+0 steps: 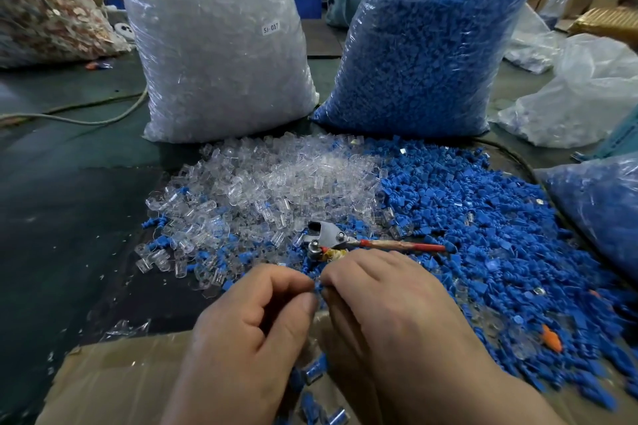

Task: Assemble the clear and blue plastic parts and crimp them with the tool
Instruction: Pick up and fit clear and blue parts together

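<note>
Your left hand (pixel 248 331) and right hand (pixel 390 304) meet low in the centre, just above the near edge of the heaps. Both sets of fingers (pixel 290 278) are curled in tight, tips nearly touching, and between them you pinch a small blue part (pixel 317 287). Only a sliver of it shows, so whether a clear piece sits with it I cannot tell.

The crimping tool (pixel 331 240) lies flat just beyond your knuckles, metal head to the left, red handle pointing right, touched by neither hand. It rests where the two heaps meet: the clear parts (pixel 276 183) spread to the left and the blue parts (pixel 483 217) to the right, all loose on the dark table (pixel 69 200).

Behind the heaps stand two big plastic sacks, the clear-part sack (pixel 214 45) on the left and the blue-part sack (pixel 424 62) on the right. Under your wrists sits a cardboard box (pixel 121 379) with a few joined blue-and-clear pieces (pixel 316 369) in it.
</note>
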